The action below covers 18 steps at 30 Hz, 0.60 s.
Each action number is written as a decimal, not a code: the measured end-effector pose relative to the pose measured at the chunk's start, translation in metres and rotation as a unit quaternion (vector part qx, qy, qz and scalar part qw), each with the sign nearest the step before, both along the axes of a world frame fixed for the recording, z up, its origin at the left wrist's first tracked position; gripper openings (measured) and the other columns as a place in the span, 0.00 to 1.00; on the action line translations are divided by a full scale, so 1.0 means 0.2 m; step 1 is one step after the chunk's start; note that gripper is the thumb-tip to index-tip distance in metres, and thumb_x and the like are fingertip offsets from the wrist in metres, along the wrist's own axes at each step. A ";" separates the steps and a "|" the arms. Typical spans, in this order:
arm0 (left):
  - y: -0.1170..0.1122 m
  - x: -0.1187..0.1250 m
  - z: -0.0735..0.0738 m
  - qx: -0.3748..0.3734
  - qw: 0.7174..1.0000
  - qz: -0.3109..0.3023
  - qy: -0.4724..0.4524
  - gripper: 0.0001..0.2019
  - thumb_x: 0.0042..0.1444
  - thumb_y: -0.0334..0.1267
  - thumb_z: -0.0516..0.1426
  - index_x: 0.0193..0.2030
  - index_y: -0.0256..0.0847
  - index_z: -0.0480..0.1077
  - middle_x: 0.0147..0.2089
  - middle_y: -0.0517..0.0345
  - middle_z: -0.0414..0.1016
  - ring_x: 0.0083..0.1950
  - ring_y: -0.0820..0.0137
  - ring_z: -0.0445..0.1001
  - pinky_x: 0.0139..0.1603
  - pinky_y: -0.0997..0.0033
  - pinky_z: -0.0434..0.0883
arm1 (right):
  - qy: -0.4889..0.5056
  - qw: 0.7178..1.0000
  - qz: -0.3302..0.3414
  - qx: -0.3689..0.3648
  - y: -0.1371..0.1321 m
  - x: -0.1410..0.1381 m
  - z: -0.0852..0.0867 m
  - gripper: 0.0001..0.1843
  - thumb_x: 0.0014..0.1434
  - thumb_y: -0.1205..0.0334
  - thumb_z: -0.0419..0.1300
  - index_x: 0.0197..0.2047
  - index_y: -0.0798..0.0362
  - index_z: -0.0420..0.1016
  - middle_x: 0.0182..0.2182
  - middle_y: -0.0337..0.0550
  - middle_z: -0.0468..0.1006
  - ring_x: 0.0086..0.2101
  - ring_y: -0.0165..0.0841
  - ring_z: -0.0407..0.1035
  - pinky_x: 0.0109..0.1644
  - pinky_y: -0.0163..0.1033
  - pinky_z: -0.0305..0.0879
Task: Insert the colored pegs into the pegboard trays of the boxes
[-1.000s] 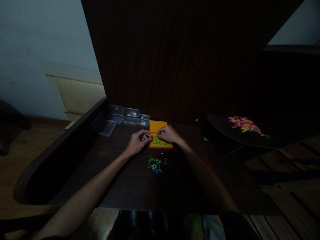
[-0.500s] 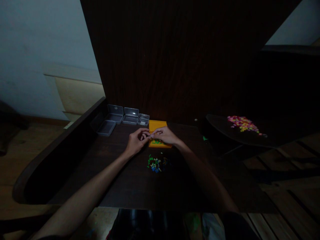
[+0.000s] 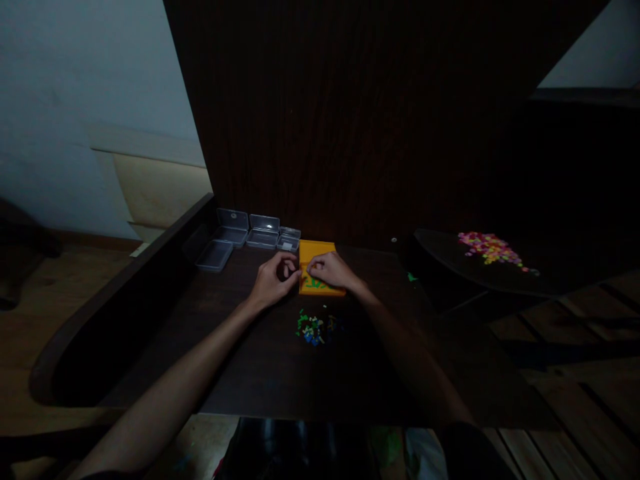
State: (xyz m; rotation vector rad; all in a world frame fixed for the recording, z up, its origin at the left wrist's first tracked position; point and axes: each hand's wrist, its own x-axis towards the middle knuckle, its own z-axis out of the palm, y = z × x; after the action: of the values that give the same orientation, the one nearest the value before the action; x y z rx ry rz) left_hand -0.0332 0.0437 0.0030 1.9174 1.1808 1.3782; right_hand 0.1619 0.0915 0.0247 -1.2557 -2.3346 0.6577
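Note:
An orange baseplate (image 3: 314, 253) lies flat on the dark wooden table (image 3: 260, 360), with small green pieces stuck on its near half. My left hand (image 3: 273, 280) rests just left of the plate, fingers curled in a pinch at its left edge. My right hand (image 3: 331, 270) lies over the plate's near part, fingertips pinched together close to the left hand's. Whatever the fingers hold is too small to make out. A small heap of mixed green, blue and white pieces (image 3: 315, 329) sits on the table just in front of the plate.
Several clear plastic boxes (image 3: 249, 233) stand open at the back left of the table. A pile of pink and yellow pieces (image 3: 487, 247) lies on a dark round surface to the right. A tall dark wood panel rises behind the table.
The fingertips of both hands met over the plate's left edge half a second ago; now the right hand has drawn slightly back onto the plate. The arms have barely shifted.

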 end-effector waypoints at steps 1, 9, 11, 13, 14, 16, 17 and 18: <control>0.00 -0.01 0.01 0.000 1.000 -0.007 0.007 0.12 0.51 0.38 0.61 0.42 0.38 0.70 0.29 0.62 0.72 0.27 0.75 0.67 0.31 0.77 0.65 | -0.029 0.999 -0.006 0.018 0.00 0.00 0.00 0.10 0.54 0.68 0.59 0.36 0.59 0.81 0.24 0.39 0.76 0.24 0.25 0.63 0.29 0.30 0.52; -0.04 -0.03 0.03 -0.097 0.958 -0.224 0.151 0.03 0.46 0.32 0.59 0.27 0.37 0.75 0.18 0.65 0.67 0.19 0.78 0.63 0.22 0.79 0.58 | -0.216 0.973 -0.004 0.080 0.01 -0.04 0.00 0.14 0.61 0.64 0.54 0.38 0.55 0.81 0.32 0.48 0.81 0.32 0.33 0.72 0.32 0.34 0.53; -0.05 -0.02 0.02 -0.106 0.946 -0.251 0.176 0.05 0.44 0.30 0.59 0.28 0.37 0.76 0.18 0.65 0.68 0.19 0.78 0.63 0.22 0.79 0.58 | -0.238 0.968 -0.001 0.087 0.00 -0.04 0.00 0.13 0.61 0.64 0.54 0.38 0.55 0.81 0.34 0.50 0.81 0.34 0.35 0.73 0.33 0.34 0.53; -0.04 -0.02 0.01 -0.108 0.942 -0.258 0.183 0.07 0.43 0.30 0.59 0.29 0.38 0.77 0.18 0.65 0.69 0.19 0.78 0.64 0.22 0.79 0.58 | -0.249 0.964 0.002 0.093 0.00 -0.04 0.00 0.14 0.62 0.64 0.53 0.38 0.55 0.81 0.35 0.51 0.82 0.35 0.37 0.73 0.34 0.35 0.54; -0.04 -0.02 0.00 -0.108 0.942 -0.260 0.182 0.07 0.43 0.30 0.59 0.30 0.38 0.78 0.19 0.65 0.69 0.19 0.78 0.64 0.22 0.79 0.58 | -0.253 0.963 0.003 0.094 0.00 -0.04 0.00 0.14 0.62 0.64 0.53 0.38 0.55 0.81 0.36 0.52 0.82 0.36 0.37 0.74 0.35 0.35 0.55; -0.04 -0.03 0.00 -0.107 0.942 -0.264 0.176 0.08 0.42 0.29 0.59 0.30 0.38 0.78 0.18 0.65 0.70 0.19 0.77 0.64 0.22 0.79 0.59 | -0.260 0.961 0.008 0.093 0.00 -0.04 0.00 0.14 0.63 0.64 0.53 0.39 0.54 0.81 0.37 0.51 0.82 0.37 0.37 0.74 0.36 0.34 0.55; -0.04 -0.03 0.00 -0.107 0.942 -0.267 0.173 0.08 0.42 0.29 0.59 0.30 0.38 0.78 0.18 0.64 0.70 0.18 0.77 0.64 0.22 0.79 0.59 | -0.262 0.961 0.009 0.091 0.00 -0.04 0.00 0.14 0.63 0.63 0.53 0.40 0.54 0.81 0.37 0.51 0.82 0.37 0.37 0.74 0.36 0.34 0.56; -0.03 -0.03 0.00 -0.107 0.941 -0.269 0.173 0.09 0.42 0.28 0.58 0.29 0.39 0.79 0.18 0.64 0.70 0.19 0.77 0.64 0.22 0.79 0.59 | -0.263 0.961 0.009 0.089 0.00 -0.04 0.00 0.14 0.62 0.63 0.53 0.40 0.54 0.81 0.37 0.51 0.82 0.37 0.37 0.74 0.36 0.34 0.56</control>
State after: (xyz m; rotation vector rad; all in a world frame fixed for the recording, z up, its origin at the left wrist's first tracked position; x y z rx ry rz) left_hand -0.0394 0.0368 0.0020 2.1541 0.8097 0.6194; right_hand 0.1547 0.0916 0.0240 -1.4614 -2.7486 0.1094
